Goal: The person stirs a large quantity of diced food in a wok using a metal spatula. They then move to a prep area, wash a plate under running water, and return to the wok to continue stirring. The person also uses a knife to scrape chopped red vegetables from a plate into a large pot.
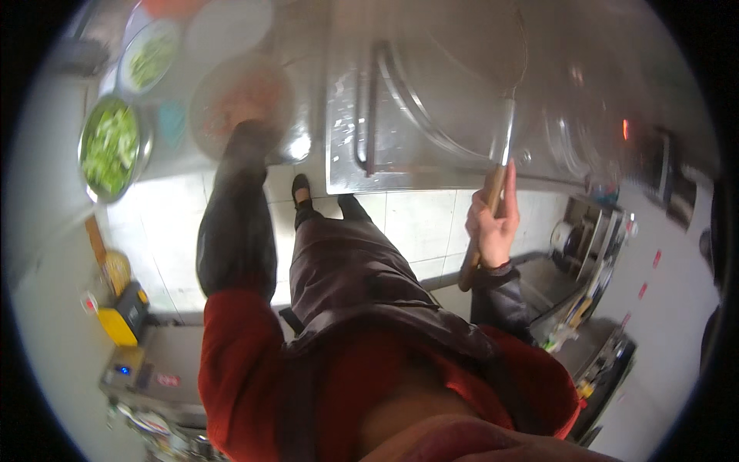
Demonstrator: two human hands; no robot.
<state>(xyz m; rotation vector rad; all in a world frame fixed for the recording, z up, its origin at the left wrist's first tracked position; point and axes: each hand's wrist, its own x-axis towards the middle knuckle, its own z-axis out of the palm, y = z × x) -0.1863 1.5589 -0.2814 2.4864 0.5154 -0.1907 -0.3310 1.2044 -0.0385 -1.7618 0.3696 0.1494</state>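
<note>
My right hand [493,222] is closed around the wooden handle of a long metal-shafted utensil [507,133], whose far end is lost in steam or blur over the steel stove. My left arm reaches forward in a dark sleeve cover, and my left hand [245,118] is at a round bowl [202,115] with reddish-orange contents. Its fingers are too blurred to make out. Left of that bowl, a steel bowl [138,156] holds chopped green vegetables [109,147]. A pale bowl with light green pieces [151,60] stands beyond it.
The steel stove top [346,182] has a curved rim and a bar-like rail [371,110]. An orange glow [625,129] shows at the right. A teal item [171,122] lies between bowls. Behind me are a yellow and black box [124,315], steel counters [179,346] and shelving at the right.
</note>
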